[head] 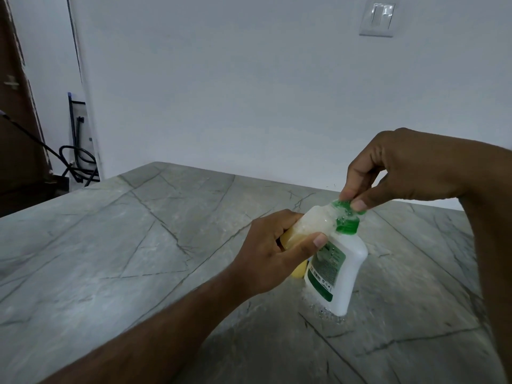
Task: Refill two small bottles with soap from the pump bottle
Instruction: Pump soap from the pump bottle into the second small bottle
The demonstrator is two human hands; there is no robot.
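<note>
A white pump bottle (pixel 346 273) with a green label stands slightly tilted on the grey marble counter (pixel 138 245). Its green pump head (pixel 346 217) is covered in foam, and my right hand (pixel 401 167) pinches the top of it from above. My left hand (pixel 274 253) grips a small translucent bottle (pixel 313 220) holding yellowish soap. That bottle lies almost sideways, with its mouth against the pump head. A yellow object (pixel 300 270) shows just below my left hand, mostly hidden by it.
Soap bubbles and wet foam (pixel 324 309) lie on the counter around the pump bottle's base. A white wall with a light switch (pixel 378 19) rises behind the counter. Dark cables and a stand (pixel 77 162) sit on the floor at the far left.
</note>
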